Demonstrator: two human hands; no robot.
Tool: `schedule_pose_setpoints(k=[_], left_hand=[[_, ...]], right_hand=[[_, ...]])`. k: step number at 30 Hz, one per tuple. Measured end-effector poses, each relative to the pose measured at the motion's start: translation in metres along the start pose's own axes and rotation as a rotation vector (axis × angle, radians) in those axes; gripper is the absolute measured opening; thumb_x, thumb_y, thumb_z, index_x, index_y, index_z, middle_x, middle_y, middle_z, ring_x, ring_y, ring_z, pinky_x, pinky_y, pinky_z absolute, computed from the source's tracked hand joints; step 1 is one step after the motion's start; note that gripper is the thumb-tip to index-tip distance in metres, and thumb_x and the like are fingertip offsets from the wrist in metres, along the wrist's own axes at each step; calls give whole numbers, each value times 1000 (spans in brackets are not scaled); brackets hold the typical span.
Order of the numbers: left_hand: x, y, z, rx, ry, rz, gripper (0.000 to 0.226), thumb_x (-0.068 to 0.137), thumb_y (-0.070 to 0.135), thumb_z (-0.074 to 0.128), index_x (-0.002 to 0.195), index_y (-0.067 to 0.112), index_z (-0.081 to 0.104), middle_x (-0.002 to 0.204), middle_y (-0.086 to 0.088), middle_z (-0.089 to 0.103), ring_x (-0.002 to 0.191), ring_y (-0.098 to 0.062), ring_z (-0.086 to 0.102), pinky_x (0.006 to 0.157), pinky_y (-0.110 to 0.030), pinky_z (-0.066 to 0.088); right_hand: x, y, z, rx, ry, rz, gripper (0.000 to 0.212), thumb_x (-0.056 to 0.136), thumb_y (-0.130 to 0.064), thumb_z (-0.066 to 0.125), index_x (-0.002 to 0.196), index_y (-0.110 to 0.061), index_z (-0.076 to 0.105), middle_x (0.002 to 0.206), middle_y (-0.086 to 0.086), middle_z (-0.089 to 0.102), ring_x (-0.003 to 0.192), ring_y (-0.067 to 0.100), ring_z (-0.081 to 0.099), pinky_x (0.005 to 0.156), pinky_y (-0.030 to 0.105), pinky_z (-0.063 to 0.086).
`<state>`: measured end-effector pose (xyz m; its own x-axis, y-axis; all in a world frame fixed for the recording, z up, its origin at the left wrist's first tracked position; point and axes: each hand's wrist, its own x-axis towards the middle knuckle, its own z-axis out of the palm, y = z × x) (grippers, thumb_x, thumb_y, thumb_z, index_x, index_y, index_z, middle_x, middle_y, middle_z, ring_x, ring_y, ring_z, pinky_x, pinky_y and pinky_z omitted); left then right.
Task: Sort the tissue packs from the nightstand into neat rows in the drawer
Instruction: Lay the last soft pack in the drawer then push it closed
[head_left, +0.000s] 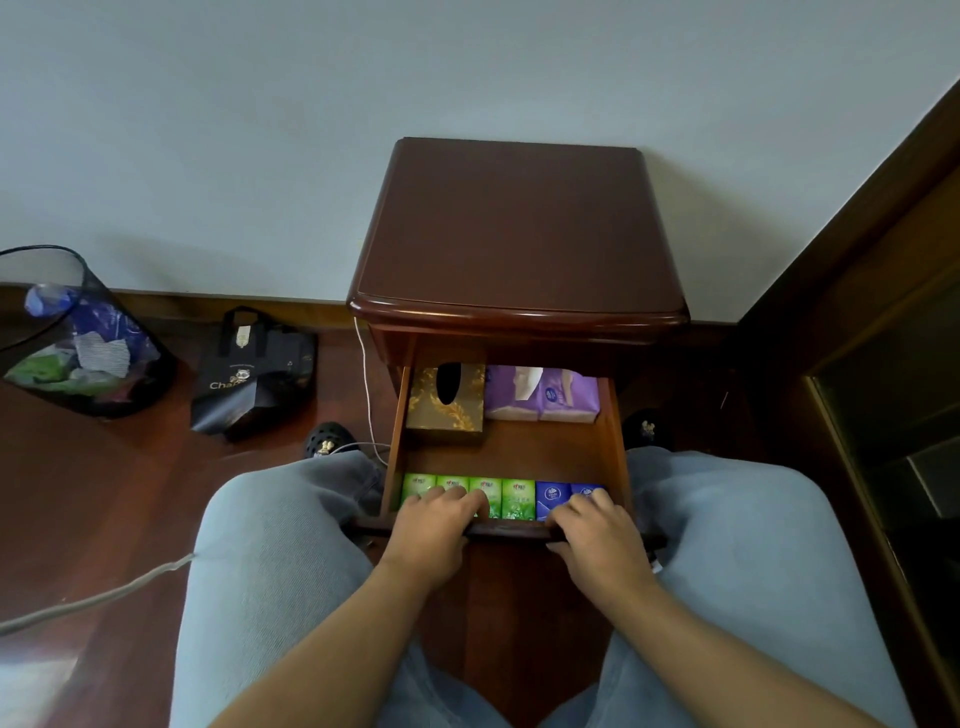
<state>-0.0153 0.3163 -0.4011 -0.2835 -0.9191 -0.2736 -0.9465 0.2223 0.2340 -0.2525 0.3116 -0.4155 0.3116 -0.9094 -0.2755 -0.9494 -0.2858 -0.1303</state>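
While both hands reach over the front edge of the open drawer (613, 415), a tidy row of tissue packs lies along that front edge: four green packs (511, 496) side by side, then two blue packs (550, 496) to their right. The left hand (434, 525) lies flat with relaxed fingers on the green packs; the right hand (597, 527) lies likewise, fingers loosely spread, on the blue ones, gripping nothing. At the back of the drawer sit a gold tissue box (447, 402) and, just beside it, a purple soft tissue pack (543, 397). The nightstand (519, 234) is dark reddish wood with a glossy top, set against a pale wall. On the dark wooden floor (93, 493) to the left stand a black mesh wastebasket (78, 332) holding scraps and a black shopping bag (252, 374). A white cable (363, 374) hangs beside the nightstand. The person's knees in light grey trousers flank the drawer.
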Motion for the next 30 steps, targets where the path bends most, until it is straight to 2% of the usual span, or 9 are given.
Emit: schedule_pose_setpoints(k=[5,9,12,15,17,20,24,27,30], left_hand=[[-3,5,4,12,69,0,35,93,24,64,123,34,48,127,10,59,120,-20,54,94,-38,42],[-3,5,4,15,145,-12,32,91,16,60,116,34,53,118,10,62,112,-21,57,86,-37,40],[2,2,0,17,218,-13,27,88,11,63,107,30,62,111,6,65,103,-24,62,80,-38,41],[11,-3,-4,-3,295,-2,23,74,8,80,84,27,72,96,2,65,88,-28,64,71,-41,48],[18,-7,-4,21,346,8,22,68,10,88,77,27,77,89,1,64,83,-29,64,68,-43,51],[28,-13,0,38,399,29,22,67,13,93,80,27,81,86,1,65,79,-28,64,67,-41,52],[42,-19,8,-23,442,-33,33,68,7,91,96,23,83,92,-1,66,81,-27,65,66,-42,51],[52,-23,15,-56,451,-74,41,74,6,84,111,20,79,102,-2,67,92,-27,65,76,-44,52],[60,-25,18,-85,393,-121,55,77,8,75,131,19,69,125,-1,65,116,-26,62,94,-45,50]], right_hand=[[0,2,2,16,42,51,37,93,-47,71,125,-31,67,123,-9,63,119,18,55,94,34,47],[3,-1,0,52,116,64,31,86,-41,81,111,-24,74,107,-4,68,101,22,66,81,37,53],[9,-5,-4,113,192,100,34,78,-37,88,101,-23,68,101,-3,64,89,20,68,69,32,53],[15,-7,-6,169,276,98,38,72,-20,93,86,-22,58,86,-4,59,69,16,63,52,23,40],[19,-5,-3,198,343,70,39,72,-4,92,80,-22,58,78,-7,60,69,15,62,48,22,42],[28,-1,0,265,397,96,29,77,3,85,87,-19,69,88,-6,64,86,17,66,58,26,54],[40,0,4,254,380,103,26,84,-2,79,106,-16,76,104,-3,63,103,20,63,75,34,63],[46,-2,11,259,307,107,49,86,-7,76,134,-15,69,126,-1,59,124,21,57,98,39,59],[55,-5,15,263,257,132,74,85,-8,75,153,-18,50,148,-3,47,144,22,44,112,45,51]])
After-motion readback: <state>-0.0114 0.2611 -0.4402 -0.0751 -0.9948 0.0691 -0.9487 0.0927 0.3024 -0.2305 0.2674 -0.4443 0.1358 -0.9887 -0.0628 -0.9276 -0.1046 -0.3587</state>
